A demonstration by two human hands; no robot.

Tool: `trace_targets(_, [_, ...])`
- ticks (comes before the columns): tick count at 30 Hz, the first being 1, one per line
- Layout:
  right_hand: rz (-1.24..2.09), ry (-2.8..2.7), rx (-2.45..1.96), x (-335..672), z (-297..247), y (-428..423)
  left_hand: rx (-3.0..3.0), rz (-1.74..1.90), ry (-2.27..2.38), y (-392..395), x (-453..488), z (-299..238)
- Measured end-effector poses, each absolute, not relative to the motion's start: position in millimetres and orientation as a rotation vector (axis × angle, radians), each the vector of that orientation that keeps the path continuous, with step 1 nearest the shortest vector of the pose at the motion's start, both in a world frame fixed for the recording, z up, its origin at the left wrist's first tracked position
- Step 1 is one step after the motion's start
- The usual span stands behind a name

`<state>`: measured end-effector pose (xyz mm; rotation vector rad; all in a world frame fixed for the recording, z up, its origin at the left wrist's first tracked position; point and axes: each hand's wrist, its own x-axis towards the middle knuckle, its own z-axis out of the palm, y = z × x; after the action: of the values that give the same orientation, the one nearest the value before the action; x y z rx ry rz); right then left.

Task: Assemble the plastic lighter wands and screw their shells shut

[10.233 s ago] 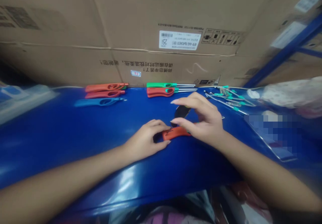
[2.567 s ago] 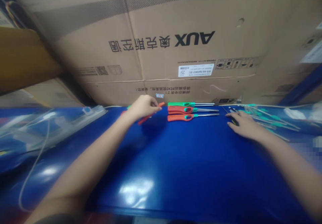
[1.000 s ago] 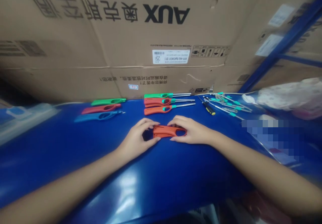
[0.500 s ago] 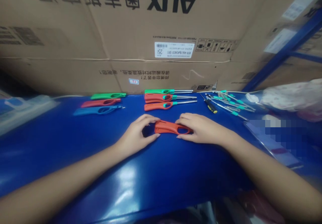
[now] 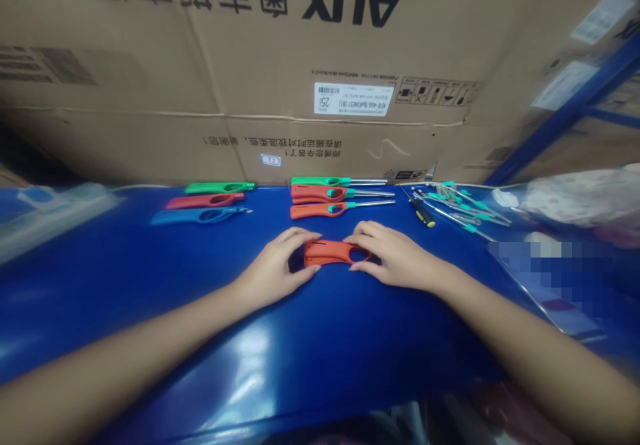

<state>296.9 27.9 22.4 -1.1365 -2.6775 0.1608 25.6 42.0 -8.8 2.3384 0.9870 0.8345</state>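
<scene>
An orange plastic lighter shell [image 5: 334, 252] lies flat on the blue table [image 5: 150, 278] in front of me. My left hand [image 5: 277, 268] curls round its left end, thumb and fingers pinching it. My right hand [image 5: 395, 258] grips its right end, fingers over the top edge. Both hands rest on the table.
Three empty shells, green [image 5: 220, 187], red [image 5: 205, 200] and blue [image 5: 197, 215], lie at the back left. Three assembled lighters [image 5: 340, 195] with metal tubes lie behind my hands. A black-and-yellow screwdriver [image 5: 424, 215] and several teal-tipped metal rods [image 5: 463, 205] lie at the right. A large cardboard box [image 5: 320, 65] stands behind.
Both hands stay on the orange shell, which has shifted slightly and turned flatter. Earlier my left hand fetched it from the row at the back left.
</scene>
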Motion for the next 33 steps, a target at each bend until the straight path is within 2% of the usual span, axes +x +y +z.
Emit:
trace_targets(9, [0.234,-2.514,-1.125,295.9,23.2,29.1,2.331,0.9,1.006,43.0,25.3,-9.0])
trace_targets(17, [0.026,-2.376,-1.136,302.0,29.3,30.4,2.304,0.934,1.005,43.7,24.9,-13.7])
trace_targets(21, [0.041,-2.263,-1.116,301.6,30.0,30.0,2.303,0.948,0.986,44.0,24.4,-16.3])
trace_targets(28, [0.316,-2.109,-1.106,296.0,29.4,29.9,2.322,0.911,1.015,42.8,24.3,-11.0])
trace_targets(33, [0.696,-2.125,-1.245,296.3,32.5,24.7,2.332,0.88,1.021,43.7,23.4,-12.3])
